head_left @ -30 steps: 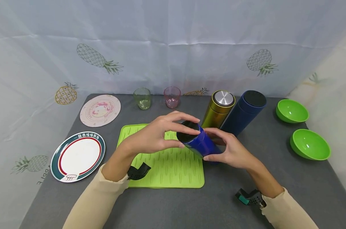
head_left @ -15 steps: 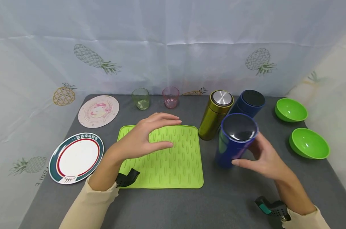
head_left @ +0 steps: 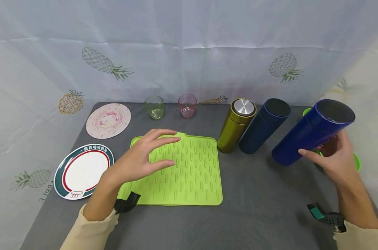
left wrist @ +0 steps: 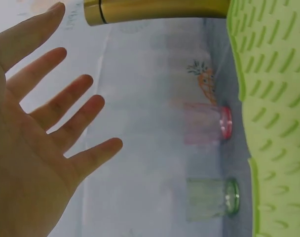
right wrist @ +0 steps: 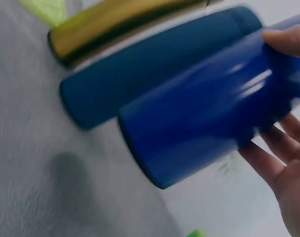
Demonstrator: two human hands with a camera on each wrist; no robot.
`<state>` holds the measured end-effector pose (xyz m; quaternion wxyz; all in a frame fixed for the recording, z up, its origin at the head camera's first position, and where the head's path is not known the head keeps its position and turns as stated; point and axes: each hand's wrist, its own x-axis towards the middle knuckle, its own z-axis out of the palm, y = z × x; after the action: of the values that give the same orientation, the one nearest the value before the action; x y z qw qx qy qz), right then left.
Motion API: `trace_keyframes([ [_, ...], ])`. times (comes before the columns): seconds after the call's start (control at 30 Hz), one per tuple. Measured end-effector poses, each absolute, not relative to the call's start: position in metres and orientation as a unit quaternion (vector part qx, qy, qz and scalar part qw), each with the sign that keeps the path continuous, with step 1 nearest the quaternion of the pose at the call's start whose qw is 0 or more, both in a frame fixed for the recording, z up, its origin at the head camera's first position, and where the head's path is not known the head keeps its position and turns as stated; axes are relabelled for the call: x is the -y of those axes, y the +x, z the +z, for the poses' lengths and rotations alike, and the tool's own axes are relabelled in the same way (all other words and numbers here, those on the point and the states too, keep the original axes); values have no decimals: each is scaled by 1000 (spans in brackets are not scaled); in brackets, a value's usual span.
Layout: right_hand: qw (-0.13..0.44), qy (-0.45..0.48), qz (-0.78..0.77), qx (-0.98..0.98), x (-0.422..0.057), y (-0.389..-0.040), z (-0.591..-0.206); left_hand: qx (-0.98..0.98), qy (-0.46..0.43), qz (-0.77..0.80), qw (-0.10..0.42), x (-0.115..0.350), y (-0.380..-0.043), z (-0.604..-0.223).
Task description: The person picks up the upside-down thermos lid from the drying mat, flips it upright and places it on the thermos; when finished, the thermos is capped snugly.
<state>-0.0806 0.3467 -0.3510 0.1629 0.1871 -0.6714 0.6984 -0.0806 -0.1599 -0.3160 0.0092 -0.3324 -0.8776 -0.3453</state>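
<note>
My right hand (head_left: 335, 158) grips a glossy blue thermos (head_left: 304, 135) around its side, with the thumb on the near face. In the right wrist view the thermos base hangs above the grey tabletop, its shadow below. Left of it stand a dark blue thermos (head_left: 263, 126) and a gold thermos (head_left: 235, 128) with a silver-topped lid. My left hand (head_left: 139, 158) hovers over the left part of a lime green ridged mat (head_left: 189, 173), fingers spread and holding nothing; the left wrist view shows its bare palm.
Two green bowls (head_left: 358, 162) at the right edge are mostly hidden behind the blue thermos and right hand. At the back stand a green glass (head_left: 155, 107) and a pink glass (head_left: 187, 106). A pink round plate (head_left: 108, 121) and a green-rimmed plate (head_left: 85, 171) lie on the left.
The blue thermos has gone from between both hands over the mat to the far right in my right hand. My left hand has let go of its top and drawn back left.
</note>
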Motion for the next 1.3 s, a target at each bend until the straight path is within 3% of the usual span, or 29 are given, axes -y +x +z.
trace_keyframes([
  [0.27,191,29,699,688,-352,-108,-379,895,-308,-322,3,165,-78,-333],
  [0.5,194,-51,666,719,-353,-119,-391,900,-294,-323,1,167,-73,-339],
  [0.73,188,-35,672,716,-353,-118,-394,900,-292,-323,-5,166,-72,-348],
  [1.03,224,-10,714,663,-346,-106,-394,905,-287,-315,-8,162,-72,-352],
  [1.17,273,11,724,634,-344,-97,-383,906,-285,-311,30,164,-72,-351],
  [1.3,333,25,618,712,-339,-84,-370,903,-291,-302,91,165,-74,-350],
])
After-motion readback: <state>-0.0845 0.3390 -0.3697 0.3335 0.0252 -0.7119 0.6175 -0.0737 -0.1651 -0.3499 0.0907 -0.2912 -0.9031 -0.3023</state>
